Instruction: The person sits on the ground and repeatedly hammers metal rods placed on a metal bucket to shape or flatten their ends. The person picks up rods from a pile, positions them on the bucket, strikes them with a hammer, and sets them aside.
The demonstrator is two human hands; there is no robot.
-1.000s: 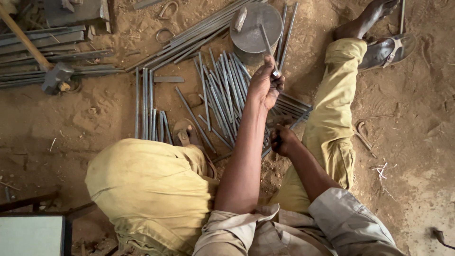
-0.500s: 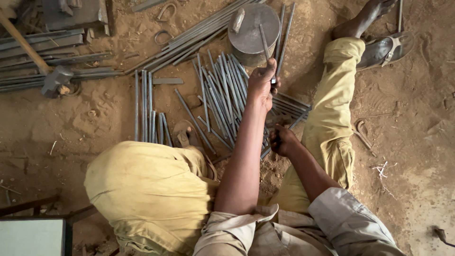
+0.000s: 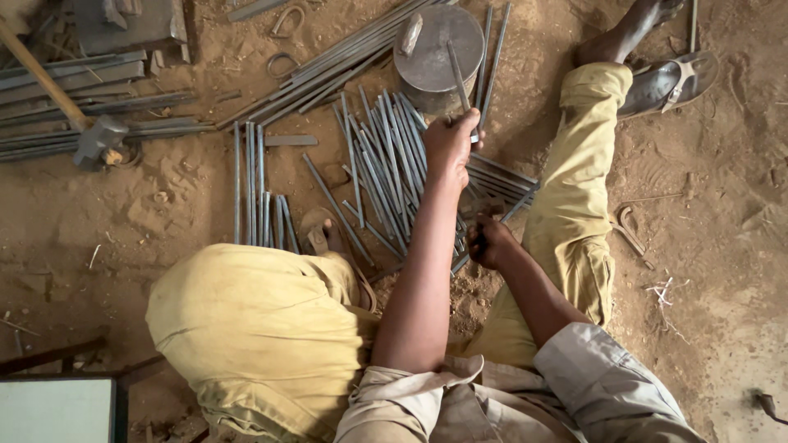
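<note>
1. Head view: The person sits on sandy ground with legs in yellow trousers [image 3: 263, 328] spread apart.
2. The left hand [image 3: 450, 143] is just above the middle of the frame. Its fingers are closed around a thin metal rod [image 3: 456, 74].
3. The rod's far end lies on top of a round metal block [image 3: 427, 53] near the top middle.
4. The right hand [image 3: 489, 240] is lower, just right of the middle. It is curled into a fist around something dark, but I cannot tell what.
5. A pile of grey metal rods [image 3: 382, 160] lies on the ground between the legs, just beside both hands.
6. A hammer [image 3: 98, 139] lies at the upper left.
7. A sandal [image 3: 669, 82] is on the foot at the upper right.
</note>
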